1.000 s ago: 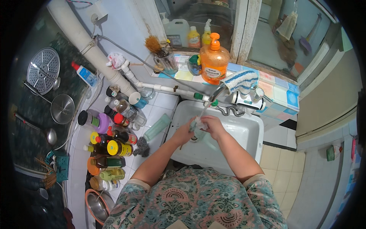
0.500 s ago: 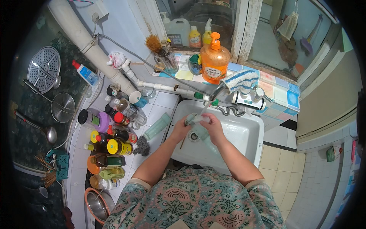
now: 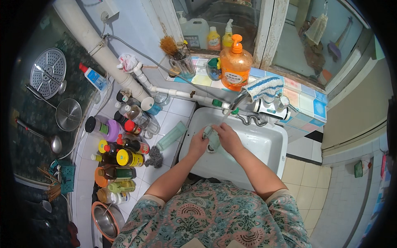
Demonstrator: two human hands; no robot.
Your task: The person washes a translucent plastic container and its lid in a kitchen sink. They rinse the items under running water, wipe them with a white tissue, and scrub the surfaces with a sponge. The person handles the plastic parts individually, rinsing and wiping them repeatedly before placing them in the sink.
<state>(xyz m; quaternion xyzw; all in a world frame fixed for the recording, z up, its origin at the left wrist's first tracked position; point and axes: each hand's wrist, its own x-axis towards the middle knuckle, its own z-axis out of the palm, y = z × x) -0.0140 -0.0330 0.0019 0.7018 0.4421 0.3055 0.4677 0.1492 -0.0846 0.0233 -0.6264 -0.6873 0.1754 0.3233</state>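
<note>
Over the white sink [image 3: 264, 151], my two hands work close together on a pale green, translucent plastic piece [image 3: 214, 139]. My left hand [image 3: 199, 143] has its fingers curled around the left side of the piece. From the right, my right hand [image 3: 228, 138] pinches its upper end; the fingertips partly hide it. The tap [image 3: 239, 100] arches just above my right hand, and a thin stream of water seems to fall beside the fingers. The sink's drain lies partly hidden under the piece. The exact kind of piece cannot be made out.
On the left counter lie a long pale green plastic case [image 3: 172, 136], a grey scouring pad [image 3: 154, 157] and several bottles and jars [image 3: 130, 158]. An orange pump bottle [image 3: 236, 64] stands on the tiled ledge. A striped cloth [image 3: 264, 88] drapes by the tap.
My right hand has turned and closed nearer to my left on the pale green piece. A whitish translucent bit seen earlier at the right fingers no longer shows. The view has shifted slightly.
</note>
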